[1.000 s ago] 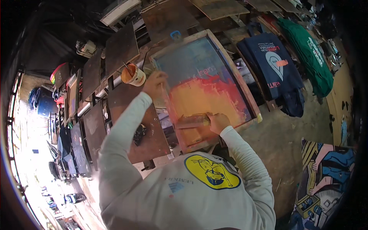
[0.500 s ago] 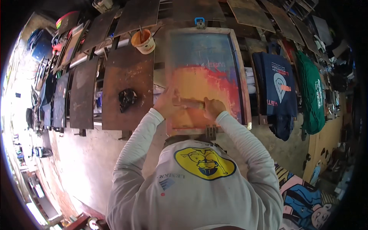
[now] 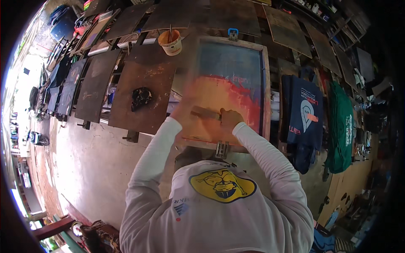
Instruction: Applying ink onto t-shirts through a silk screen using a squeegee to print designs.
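A wooden screen-printing frame (image 3: 265, 90) lies on the bench in front of me. Its mesh (image 3: 228, 59) is blue-grey in the far part, and orange and red ink (image 3: 206, 90) covers the near part. My right hand (image 3: 231, 119) is closed around the right end of a squeegee (image 3: 206, 113), which lies crosswise over the orange area. My left hand (image 3: 179, 113) is by the frame's left side, close to the squeegee's left end. Its fingers are smeared, so I cannot tell whether it touches the squeegee or the frame.
An ink-stained bucket (image 3: 171, 43) with a stick stands beyond the frame's left side. A dark lump (image 3: 141, 98) rests on the brown board (image 3: 158, 78). Metal clamps (image 3: 222, 149) hold the frame. Folded navy (image 3: 300, 114) and green cloth (image 3: 339, 126) hang over boards at right.
The view has shifted, so the bench sits a little differently in the picture. The squeegee stays over the near orange area, now tilted slightly, with my right hand still on it.
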Motion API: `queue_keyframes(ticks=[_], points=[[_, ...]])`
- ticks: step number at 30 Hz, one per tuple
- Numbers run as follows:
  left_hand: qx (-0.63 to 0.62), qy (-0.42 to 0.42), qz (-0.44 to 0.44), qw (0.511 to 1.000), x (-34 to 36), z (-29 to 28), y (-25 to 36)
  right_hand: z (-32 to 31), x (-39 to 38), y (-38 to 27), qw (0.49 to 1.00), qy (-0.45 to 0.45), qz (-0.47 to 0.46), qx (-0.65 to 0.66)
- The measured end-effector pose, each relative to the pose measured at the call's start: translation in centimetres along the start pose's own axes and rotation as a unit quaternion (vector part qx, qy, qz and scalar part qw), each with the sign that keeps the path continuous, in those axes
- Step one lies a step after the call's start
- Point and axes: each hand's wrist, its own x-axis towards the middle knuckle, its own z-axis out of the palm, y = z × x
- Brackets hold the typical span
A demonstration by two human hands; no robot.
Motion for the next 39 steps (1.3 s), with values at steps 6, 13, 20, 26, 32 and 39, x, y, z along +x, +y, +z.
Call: queue_keyframes(ticks=[6,13,20,26,32,39], points=[[0.117,-0.239,-0.103,0.958,6.4,1.7,-0.3,-0.2,2.4,2.1,0.999,-0.007,-0.022,0.030],[0.232,-0.197,0.025,0.952,17.2,1.4,-3.8,-8.1,10.8,4.9,0.996,0.061,0.056,-0.026],[0.263,-0.185,-0.007,0.947,17.0,1.0,-3.7,-5.6,15.1,5.0,0.988,0.089,0.127,-0.013],[0.305,0.008,0.085,0.949,9.5,2.9,-5.2,-1.1,9.0,1.6,0.987,0.120,0.100,0.032],[0.181,-0.292,-0.069,0.936,1.1,-0.8,1.0,1.3,0.6,-2.3,0.993,0.067,0.091,0.031],[0.138,-0.192,0.071,0.969,8.0,0.0,-3.1,-2.7,6.5,1.2,0.999,0.011,0.030,0.018]])
